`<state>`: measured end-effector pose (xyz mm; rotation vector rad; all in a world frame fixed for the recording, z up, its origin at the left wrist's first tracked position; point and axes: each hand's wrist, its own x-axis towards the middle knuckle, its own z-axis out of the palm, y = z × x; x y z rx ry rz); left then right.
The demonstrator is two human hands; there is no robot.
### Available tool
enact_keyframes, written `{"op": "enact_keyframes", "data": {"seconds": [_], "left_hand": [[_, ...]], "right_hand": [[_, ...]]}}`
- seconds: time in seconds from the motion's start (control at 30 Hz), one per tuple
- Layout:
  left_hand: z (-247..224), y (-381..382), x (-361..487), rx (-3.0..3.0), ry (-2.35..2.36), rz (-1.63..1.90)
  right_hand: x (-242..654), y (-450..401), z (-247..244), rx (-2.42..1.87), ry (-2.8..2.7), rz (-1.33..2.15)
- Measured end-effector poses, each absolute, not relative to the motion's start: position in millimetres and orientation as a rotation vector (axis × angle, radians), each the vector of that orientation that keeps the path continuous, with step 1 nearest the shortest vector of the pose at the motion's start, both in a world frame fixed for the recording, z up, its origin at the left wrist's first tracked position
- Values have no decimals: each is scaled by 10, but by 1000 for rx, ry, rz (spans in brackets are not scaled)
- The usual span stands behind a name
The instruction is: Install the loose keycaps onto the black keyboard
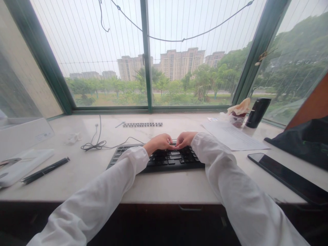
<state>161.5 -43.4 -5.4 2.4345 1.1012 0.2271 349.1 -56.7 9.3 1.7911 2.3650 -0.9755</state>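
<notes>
A black keyboard (164, 163) lies near the front of the white windowsill desk, with some dark gaps among its keys. Over its upper middle part, my left hand (160, 142) has its fingers bent and pressed together at the tips. My right hand (185, 139) meets it from the right, also with curled fingers. Whatever sits between the fingertips is too small to make out. Behind the hands, small keycaps (142, 124) stand in rows on the desk. The keyboard's grey cable (94, 146) lies coiled to the left.
At the left are a black pen (45, 171), a white box (24, 135) and crumpled tissue (74, 138). Paper sheets (234, 136), a black cylinder (258, 112), a red container (237, 119), a phone (287, 176) and dark cloth (304, 140) lie right. A window rises behind.
</notes>
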Motion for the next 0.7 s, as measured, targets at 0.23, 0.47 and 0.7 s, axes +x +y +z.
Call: {"op": "enact_keyframes", "data": {"seconds": [0.23,0.47,0.7], "left_hand": [[54,-359,1735,2464,1099,58],[93,-358,1714,2454,1088,17],[86,-430,1667,2416,1043,120]], "right_hand": [[3473,-550,78,1797,2327,-1001],[3476,-531,71,1787,2297,-1038],[3471,-547,76,1800,2323,-1015]]}}
